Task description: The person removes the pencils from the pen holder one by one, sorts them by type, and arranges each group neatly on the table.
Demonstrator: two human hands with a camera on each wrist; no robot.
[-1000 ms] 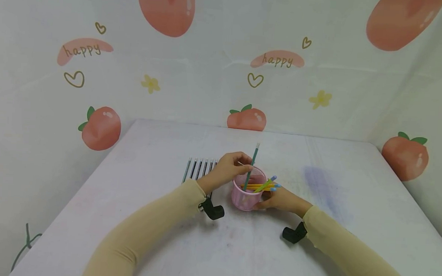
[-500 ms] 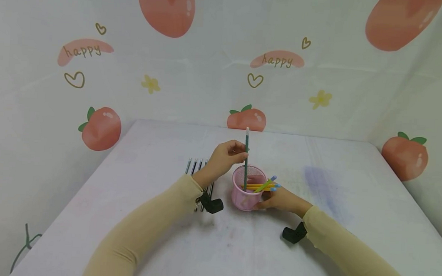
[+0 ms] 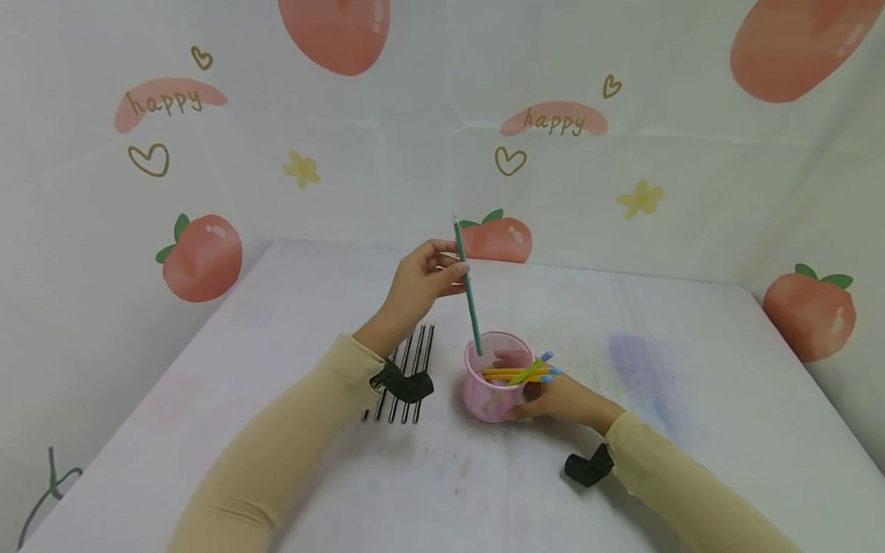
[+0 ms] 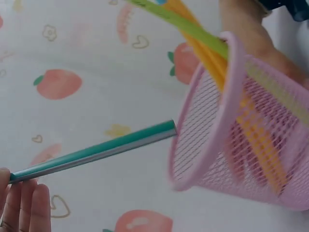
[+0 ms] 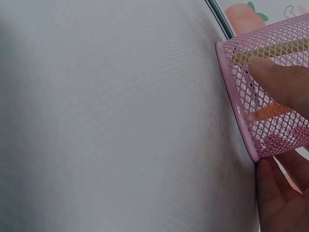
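My left hand (image 3: 423,280) pinches a teal pencil (image 3: 468,299) near its eraser end and holds it tilted above the pink mesh pen holder (image 3: 490,403). In the left wrist view the flat lower end of the pencil (image 4: 111,149) appears close to the holder's rim (image 4: 219,130); whether they touch I cannot tell. My right hand (image 3: 567,398) grips the holder low on its right side, thumb (image 5: 275,79) along the mesh in the right wrist view. Inside the holder lean yellow pencils (image 3: 503,372) and a lime green one (image 3: 525,372), partly hidden by its wall.
Several dark pencils (image 3: 405,391) lie side by side on the white table (image 3: 475,512), left of the holder, partly behind my left wrist. A patterned cloth backdrop (image 3: 418,167) rises behind the table. Each wrist carries a black camera mount (image 3: 589,466).
My left hand has moved up and to the left, lifting the teal pencil out of the pen holder. My right hand and the holder have stayed in place.
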